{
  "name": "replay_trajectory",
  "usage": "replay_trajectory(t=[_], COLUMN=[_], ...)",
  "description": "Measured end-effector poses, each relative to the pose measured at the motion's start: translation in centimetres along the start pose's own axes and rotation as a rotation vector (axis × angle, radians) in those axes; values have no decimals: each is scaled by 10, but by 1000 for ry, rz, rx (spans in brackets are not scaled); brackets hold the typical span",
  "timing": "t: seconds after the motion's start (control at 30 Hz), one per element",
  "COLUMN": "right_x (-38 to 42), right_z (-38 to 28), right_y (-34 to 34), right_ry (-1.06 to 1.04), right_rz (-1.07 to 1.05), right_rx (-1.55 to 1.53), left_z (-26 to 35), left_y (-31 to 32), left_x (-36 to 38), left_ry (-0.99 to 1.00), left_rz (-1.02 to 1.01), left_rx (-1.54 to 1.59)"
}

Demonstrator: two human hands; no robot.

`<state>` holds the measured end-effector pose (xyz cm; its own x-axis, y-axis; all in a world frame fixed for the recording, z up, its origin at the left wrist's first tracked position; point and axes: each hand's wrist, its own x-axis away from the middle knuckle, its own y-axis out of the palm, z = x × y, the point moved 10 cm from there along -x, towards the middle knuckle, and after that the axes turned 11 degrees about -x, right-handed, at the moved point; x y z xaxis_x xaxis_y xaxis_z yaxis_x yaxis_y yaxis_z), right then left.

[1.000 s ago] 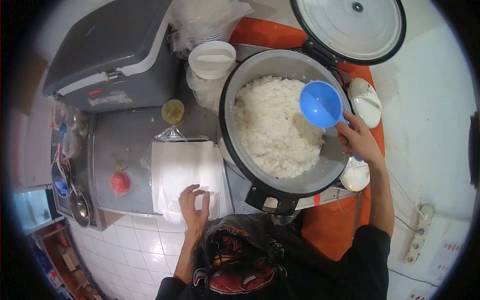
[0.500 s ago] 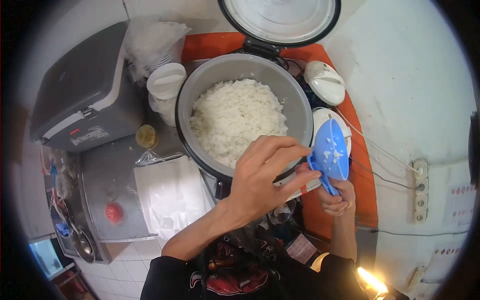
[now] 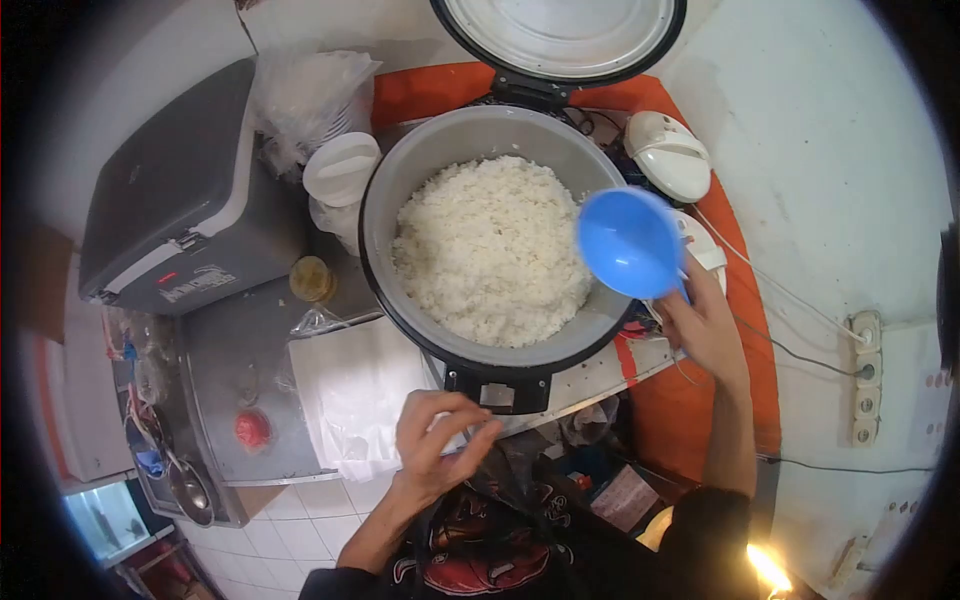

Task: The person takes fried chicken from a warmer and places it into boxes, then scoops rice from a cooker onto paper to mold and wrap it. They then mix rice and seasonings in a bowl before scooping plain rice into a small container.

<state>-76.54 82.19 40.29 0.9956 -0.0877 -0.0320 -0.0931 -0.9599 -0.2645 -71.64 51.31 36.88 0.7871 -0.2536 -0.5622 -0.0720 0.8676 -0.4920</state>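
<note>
A large rice cooker pot (image 3: 415, 165) stands with its lid raised, holding a mound of cooked white rice (image 3: 490, 250). At the right rim, my right hand (image 3: 703, 322) is closed around the handle of a blue plastic scoop (image 3: 630, 243). The scoop's bowl, slightly blurred, hangs over the pot's right edge with its hollow towards me. My left hand (image 3: 440, 440) is in front of the cooker latch, beside white paper sheets (image 3: 355, 385). Its fingers are loosely bent, thumb apart from them, and nothing shows in them.
A grey cool box (image 3: 185, 200) stands left, beside bagged white cups (image 3: 342, 168) and a small jar (image 3: 312, 280). The cooker lid (image 3: 560, 30) rises behind. White lids (image 3: 668, 158), cords and a power strip (image 3: 866, 380) are at right. A red object (image 3: 252, 430) lies on the metal counter.
My left hand has moved away from the scoop, down and left. My right hand has raised the scoop leftward over the pot rim and turned its hollow into view.
</note>
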Motion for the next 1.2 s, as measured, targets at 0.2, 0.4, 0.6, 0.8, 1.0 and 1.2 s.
replay_trajectory(t=[0.2,0.4,0.6,0.8,1.0,1.2], right_x=[-106,-102,-44,-49,-32,-28], right_z=[24,34,22,19,13,10], right_y=[78,144,154,138,150,147], right_ry=[-16,-112,-122,-35,-49,-69], right_rz=[-282,-580,-834,-871,-904,-894], right_rx=[855,808,779,859,850,866], left_z=[-49,-57,-61,-63,-45,-111], left_y=[-25,-20,-9,-31,15,143], left_x=[57,80,67,44,-150,-177], left_ry=[-316,-486,-488,-358,-101,141], left_rz=[-6,30,106,215,-223,-715], left_rx=[-192,-225,-178,-191,-408,-681])
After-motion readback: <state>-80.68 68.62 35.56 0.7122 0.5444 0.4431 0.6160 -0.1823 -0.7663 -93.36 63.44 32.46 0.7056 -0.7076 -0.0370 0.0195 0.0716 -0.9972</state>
